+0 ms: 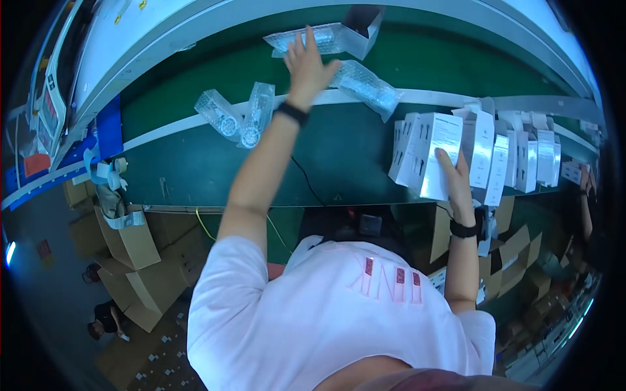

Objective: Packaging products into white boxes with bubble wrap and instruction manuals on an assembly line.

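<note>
My left hand [306, 72] reaches to the far side of the green worktable, its fingers spread. Its fingertips lie over a bubble-wrapped packet [329, 39]; whether they touch it I cannot tell. A second bubble-wrapped packet [368, 88] lies just right of that hand. To its left are two bubble-wrapped pieces with round ends, one [222, 116] tilted beside the other [259, 111]. On the right, my right hand [458, 186] grips a white box [435, 140] at its right side, thumb against its face. That box stands upright against other white boxes [404, 146].
Several white boxes [499, 163] stand in a row at the right. An upright box [363, 36], its top end uncovered, sits at the far edge. A thin black cable [306, 176] crosses the table [195, 173]. Cardboard cartons [134, 241] are on the floor; people are at both sides.
</note>
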The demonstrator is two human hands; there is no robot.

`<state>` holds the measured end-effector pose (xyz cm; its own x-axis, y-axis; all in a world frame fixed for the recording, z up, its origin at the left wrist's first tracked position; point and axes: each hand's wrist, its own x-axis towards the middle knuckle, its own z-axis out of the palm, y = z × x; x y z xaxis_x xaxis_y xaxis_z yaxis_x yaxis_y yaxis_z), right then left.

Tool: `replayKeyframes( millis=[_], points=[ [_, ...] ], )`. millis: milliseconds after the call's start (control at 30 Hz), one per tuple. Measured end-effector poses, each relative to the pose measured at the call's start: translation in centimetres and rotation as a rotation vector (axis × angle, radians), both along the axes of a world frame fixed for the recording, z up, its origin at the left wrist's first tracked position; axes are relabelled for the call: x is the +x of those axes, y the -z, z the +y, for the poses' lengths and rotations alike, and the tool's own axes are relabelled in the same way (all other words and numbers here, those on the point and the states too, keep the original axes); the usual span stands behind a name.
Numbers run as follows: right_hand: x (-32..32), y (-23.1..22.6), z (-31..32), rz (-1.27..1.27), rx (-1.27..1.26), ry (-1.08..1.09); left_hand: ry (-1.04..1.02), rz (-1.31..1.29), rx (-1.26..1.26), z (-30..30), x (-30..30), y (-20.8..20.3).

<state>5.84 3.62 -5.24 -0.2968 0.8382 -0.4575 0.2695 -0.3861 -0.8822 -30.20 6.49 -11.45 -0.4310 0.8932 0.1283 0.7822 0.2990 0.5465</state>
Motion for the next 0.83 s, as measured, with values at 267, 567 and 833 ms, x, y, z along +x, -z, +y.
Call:
replayKeyframes(
  millis=[267, 567, 833],
  points=[
    [1.5, -2.3, -0.4, -0.196, 0.413, 0.253, 0.063, 0.498, -0.49, 7.8, -12.7, 8.1],
    [-12.3, -14.3, -2.2, 0.084, 1.103, -0.299, 0.17, -0.466, 0.148, -12.3, -2.6, -11.8],
    [-19.1, -15.7, -5.5, 0.096, 1.396, -0.679, 0.144, -1.123, 0.202, -20.7, 1.0, -15.2]
  ],
)
